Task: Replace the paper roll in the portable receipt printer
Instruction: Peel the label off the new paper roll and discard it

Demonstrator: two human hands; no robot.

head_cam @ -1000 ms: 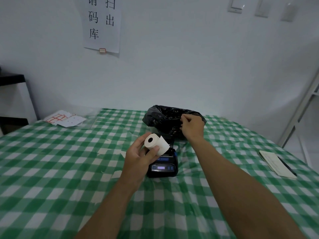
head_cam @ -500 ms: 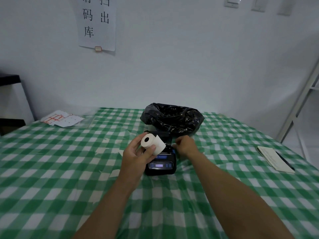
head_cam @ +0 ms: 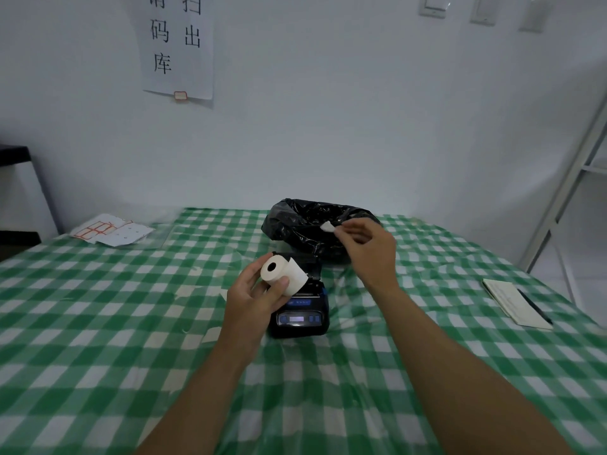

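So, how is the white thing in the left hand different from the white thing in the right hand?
The paper roll in the left hand is a full cylinder with a dark core hole; the scrap in the right hand is a small shapeless piece. The roll is much bigger than the scrap. The roll is above the printer; the scrap is above the black bag. Both are white.

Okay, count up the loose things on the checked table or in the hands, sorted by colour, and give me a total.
White: 4 – paper roll in the left hand, small scrap pinched by the right hand, notepad, sheets with red marks
Black: 3 – receipt printer, bin bag, pen
Total: 7
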